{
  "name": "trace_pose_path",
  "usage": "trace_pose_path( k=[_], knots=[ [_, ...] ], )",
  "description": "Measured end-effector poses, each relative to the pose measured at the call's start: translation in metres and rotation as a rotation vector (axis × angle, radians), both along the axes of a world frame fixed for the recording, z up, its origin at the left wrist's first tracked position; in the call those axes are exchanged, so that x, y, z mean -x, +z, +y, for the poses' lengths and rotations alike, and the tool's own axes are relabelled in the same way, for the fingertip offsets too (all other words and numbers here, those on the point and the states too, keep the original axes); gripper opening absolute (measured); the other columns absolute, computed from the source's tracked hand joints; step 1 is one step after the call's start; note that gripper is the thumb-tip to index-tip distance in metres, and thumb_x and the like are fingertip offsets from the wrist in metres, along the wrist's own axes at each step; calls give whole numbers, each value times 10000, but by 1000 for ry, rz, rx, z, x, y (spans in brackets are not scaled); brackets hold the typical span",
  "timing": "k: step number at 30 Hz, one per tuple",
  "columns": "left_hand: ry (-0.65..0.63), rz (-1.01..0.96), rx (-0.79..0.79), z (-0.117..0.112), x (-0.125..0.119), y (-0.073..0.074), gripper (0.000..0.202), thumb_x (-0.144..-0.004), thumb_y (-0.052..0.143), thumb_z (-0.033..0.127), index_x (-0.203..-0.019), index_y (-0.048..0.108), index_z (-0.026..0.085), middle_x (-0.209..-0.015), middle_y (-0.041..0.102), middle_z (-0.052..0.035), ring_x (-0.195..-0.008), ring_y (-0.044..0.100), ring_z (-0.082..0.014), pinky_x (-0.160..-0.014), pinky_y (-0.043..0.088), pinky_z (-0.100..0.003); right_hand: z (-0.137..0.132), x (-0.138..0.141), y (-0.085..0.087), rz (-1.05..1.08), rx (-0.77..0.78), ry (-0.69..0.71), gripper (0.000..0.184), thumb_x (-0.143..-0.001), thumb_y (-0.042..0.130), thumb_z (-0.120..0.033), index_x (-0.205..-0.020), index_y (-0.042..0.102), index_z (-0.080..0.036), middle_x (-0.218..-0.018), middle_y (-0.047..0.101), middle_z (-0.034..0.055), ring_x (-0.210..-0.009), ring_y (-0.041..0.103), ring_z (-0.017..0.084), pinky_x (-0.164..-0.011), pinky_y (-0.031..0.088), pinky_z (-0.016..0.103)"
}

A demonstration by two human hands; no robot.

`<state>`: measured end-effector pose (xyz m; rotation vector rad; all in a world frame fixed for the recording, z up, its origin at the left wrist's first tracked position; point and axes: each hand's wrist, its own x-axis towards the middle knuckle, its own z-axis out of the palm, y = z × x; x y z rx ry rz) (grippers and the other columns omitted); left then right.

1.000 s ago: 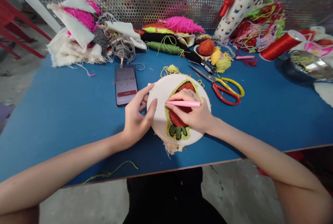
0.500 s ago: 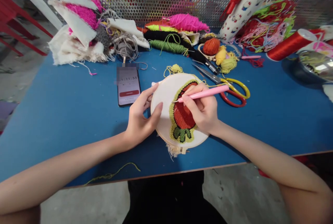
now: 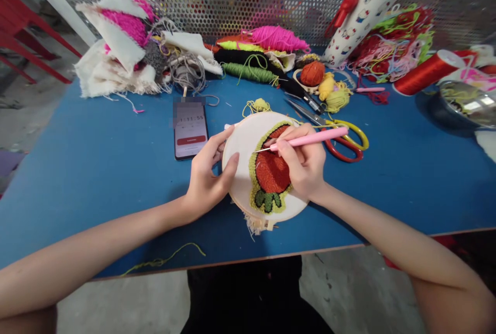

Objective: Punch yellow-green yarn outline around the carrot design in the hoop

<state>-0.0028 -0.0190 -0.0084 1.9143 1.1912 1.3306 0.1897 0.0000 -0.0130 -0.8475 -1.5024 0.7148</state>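
Observation:
My left hand grips the left rim of a round embroidery hoop, thumb on the white cloth and fingers behind the edge. Stitched on the cloth is a red shape with a dark outline, green leaves and a yellow-green border. My right hand is closed around a pink punch needle, its wrist side resting over the hoop's right part. The needle's metal tip points left, at the border's left side; whether it pierces the cloth I cannot tell. Yellow-green yarn runs from the pen's back end.
Scissors with yellow and red handles lie right of the hoop, a phone left of it. Behind are yarn bundles, cloth scraps, a tumbler, a red thread spool and a metal bowl.
The punch needle has drawn back slightly from the cloth, with more of its metal shaft showing. My right hand stays closed on it. The view has shifted a little; my left hand keeps its hold.

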Motion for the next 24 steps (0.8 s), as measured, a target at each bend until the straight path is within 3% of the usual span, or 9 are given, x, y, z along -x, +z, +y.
trace_pose_path(
  k=[9, 19, 24],
  knots=[
    [-3, 8, 3, -1, 0, -2, 410, -955, 553, 301, -1336, 518, 156, -1369, 608, -133, -1138, 653, -208, -955, 577, -332, 0, 1, 3, -58, 5, -41, 93, -922, 559, -292, -853, 507, -259, -788, 583, -6, -740, 647, 159, -693, 550, 366],
    [-1, 30, -111, -4, 1, -1, 417, -946, 559, 201, -1356, 512, 142, -1364, 613, -133, -1199, 632, -216, -987, 565, -321, -2, 3, 3, -385, -292, 11, 137, -884, 563, -152, -926, 495, -264, -841, 593, 2, -792, 598, 176, -735, 525, 405],
    [6, 12, -128, -3, 0, -3, 408, -941, 563, 182, -1345, 522, 140, -1336, 634, -124, -1172, 648, -197, -967, 573, -291, -1, 1, 2, -415, -229, -23, 123, -892, 571, -167, -922, 497, -260, -840, 607, 3, -798, 606, 178, -740, 515, 393]
  ],
)
